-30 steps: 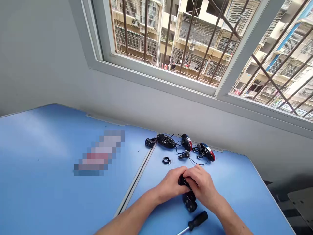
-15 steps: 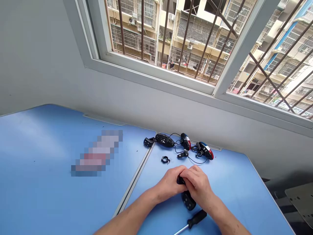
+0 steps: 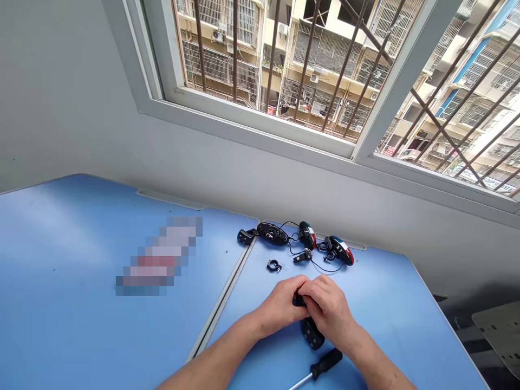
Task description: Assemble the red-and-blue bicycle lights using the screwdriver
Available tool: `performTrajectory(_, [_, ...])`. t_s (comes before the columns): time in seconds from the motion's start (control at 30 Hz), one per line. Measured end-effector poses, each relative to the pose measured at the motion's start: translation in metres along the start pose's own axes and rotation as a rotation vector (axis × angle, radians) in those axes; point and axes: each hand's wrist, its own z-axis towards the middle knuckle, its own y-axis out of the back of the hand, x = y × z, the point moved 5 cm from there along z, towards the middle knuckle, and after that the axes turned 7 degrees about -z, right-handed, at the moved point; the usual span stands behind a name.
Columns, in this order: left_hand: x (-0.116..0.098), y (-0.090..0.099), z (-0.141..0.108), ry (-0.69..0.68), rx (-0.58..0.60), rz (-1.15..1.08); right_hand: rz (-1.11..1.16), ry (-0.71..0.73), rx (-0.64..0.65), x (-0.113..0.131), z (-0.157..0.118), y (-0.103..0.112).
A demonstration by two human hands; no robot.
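Note:
My left hand [image 3: 281, 303] and my right hand [image 3: 330, 306] meet over the near part of the blue table, fingers closed round a black bicycle horn [image 3: 299, 299]. Most of that piece is hidden by the fingers, so its full shape cannot be made out. From below the hands juts a black block with round grey buttons [image 3: 312, 334]; whether it joins the held piece is covered. Close beneath lies a screwdriver [image 3: 324, 365] with a black handle, its metal shaft running toward the bottom edge.
Beyond the hands lie a small black ring clamp [image 3: 273, 266], a black oval bicycle horn [image 3: 273, 233], and two horns with red, white and blue faces [image 3: 307, 235], [image 3: 342, 250]. Thin cables link some pieces. A seam [image 3: 221, 306] crosses the table; a blurred patch [image 3: 160, 257] is left.
Hardly anything differs. The whole view has shifted a few pixels, while both hands keep the same grip on the black horn.

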Motion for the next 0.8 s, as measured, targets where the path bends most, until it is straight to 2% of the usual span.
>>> performTrajectory(0.43, [-0.002,0.001,0.0,0.009,-0.003,0.022,-0.016,0.033,0.017,-0.001,0.0,0.001])
performTrajectory(0.63, [-0.003,0.001,-0.001,0.027,0.008,0.027,-0.136,0.067,0.024,-0.007,0.003,0.017])
performTrajectory(0.8, [-0.002,0.001,-0.001,0.026,0.013,0.027,-0.209,0.067,0.031,-0.009,0.002,0.016])
